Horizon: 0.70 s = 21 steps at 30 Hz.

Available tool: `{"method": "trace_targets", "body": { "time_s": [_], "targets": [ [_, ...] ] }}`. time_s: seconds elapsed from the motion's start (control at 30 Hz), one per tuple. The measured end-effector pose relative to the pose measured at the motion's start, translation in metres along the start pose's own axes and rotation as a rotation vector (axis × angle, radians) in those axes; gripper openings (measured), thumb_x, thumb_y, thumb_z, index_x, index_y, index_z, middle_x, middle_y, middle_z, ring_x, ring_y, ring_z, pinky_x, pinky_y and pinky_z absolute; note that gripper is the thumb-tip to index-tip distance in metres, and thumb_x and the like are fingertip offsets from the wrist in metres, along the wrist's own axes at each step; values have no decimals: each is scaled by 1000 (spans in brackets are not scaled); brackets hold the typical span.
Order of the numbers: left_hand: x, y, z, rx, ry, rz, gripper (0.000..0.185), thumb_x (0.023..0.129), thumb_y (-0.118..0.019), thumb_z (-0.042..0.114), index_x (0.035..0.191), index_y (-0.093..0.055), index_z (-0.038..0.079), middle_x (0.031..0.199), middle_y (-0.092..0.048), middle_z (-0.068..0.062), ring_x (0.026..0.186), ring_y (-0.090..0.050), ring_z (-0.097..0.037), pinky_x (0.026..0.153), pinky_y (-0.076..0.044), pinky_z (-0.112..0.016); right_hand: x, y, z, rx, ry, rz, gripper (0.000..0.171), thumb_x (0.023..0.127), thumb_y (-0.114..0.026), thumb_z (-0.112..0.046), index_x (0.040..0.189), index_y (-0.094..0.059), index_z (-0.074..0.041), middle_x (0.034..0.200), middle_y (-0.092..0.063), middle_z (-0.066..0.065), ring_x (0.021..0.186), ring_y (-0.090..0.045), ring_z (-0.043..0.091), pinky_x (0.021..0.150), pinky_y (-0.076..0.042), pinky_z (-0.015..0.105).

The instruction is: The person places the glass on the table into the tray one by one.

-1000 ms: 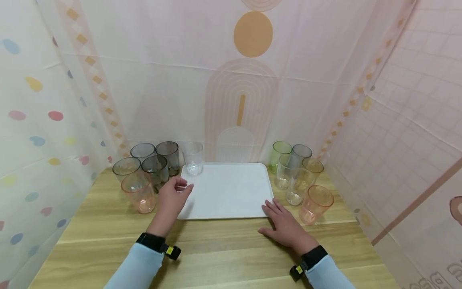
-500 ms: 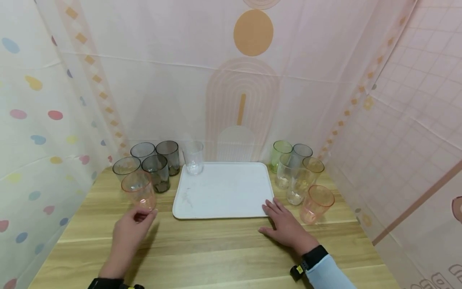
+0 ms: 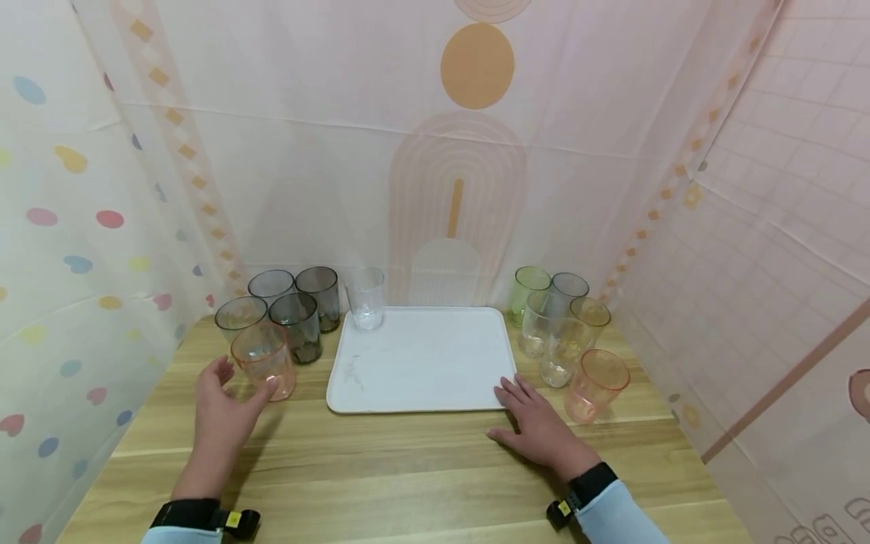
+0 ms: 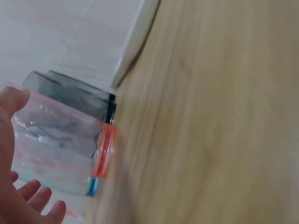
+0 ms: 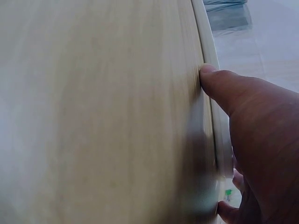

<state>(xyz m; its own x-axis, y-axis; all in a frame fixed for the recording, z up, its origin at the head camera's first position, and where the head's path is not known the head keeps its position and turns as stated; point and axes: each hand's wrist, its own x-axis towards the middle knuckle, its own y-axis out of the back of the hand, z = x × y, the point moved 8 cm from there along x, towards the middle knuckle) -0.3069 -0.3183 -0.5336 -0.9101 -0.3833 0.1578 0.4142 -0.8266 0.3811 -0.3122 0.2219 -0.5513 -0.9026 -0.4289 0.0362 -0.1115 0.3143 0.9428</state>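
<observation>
One orange cup (image 3: 263, 369) stands upright beside the left hand (image 3: 219, 404).

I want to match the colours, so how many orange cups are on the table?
2. One orange cup stands at the front of the left group, by the left hand. The other orange cup stands at the front of the right group, beside the tray.

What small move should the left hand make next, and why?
Probably close the fingers round the orange cup. The left hand is open beside it, thumb and fingers on either side, not yet gripping. The right hand rests flat against the white tray edge.
</observation>
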Motion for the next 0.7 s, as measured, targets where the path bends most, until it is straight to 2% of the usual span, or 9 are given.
{"method": "trace_targets", "body": {
  "time_s": [0.2,0.43,0.57,0.7],
  "targets": [
    [12,-11,0,-81,16,-13,112,97,-89,36,175,-14,6,174,-29,-24,160,-33,-44,128,-33,-65,1,1,-1,-3,-5,-4,84,103,-73,-59,168,-48,-12,179,-36,9,169,-19,38,131,-30,62],
    [18,-14,1,-25,-13,5,91,99,-87,35,165,-35,-2,163,-42,-25,153,-43,-44,119,-44,-64,0,1,-1,3,1,10,83,103,-74,-58,167,-50,-10,178,-37,10,168,-20,40,131,-30,63],
    [20,-16,0,-19,-27,-3,85,100,-85,37,161,-39,-1,159,-45,-23,151,-45,-43,118,-45,-65,0,1,-2,7,1,12,82,103,-74,-57,167,-50,-10,178,-38,11,168,-21,40,131,-30,64],
    [21,-16,-2,-8,-6,-10,86,100,-85,42,160,-40,1,159,-47,-22,151,-46,-42,119,-46,-65,-1,2,-3,13,4,15,82,103,-75,-56,167,-50,-10,178,-38,12,168,-21,40,131,-30,64]
  ]
}}
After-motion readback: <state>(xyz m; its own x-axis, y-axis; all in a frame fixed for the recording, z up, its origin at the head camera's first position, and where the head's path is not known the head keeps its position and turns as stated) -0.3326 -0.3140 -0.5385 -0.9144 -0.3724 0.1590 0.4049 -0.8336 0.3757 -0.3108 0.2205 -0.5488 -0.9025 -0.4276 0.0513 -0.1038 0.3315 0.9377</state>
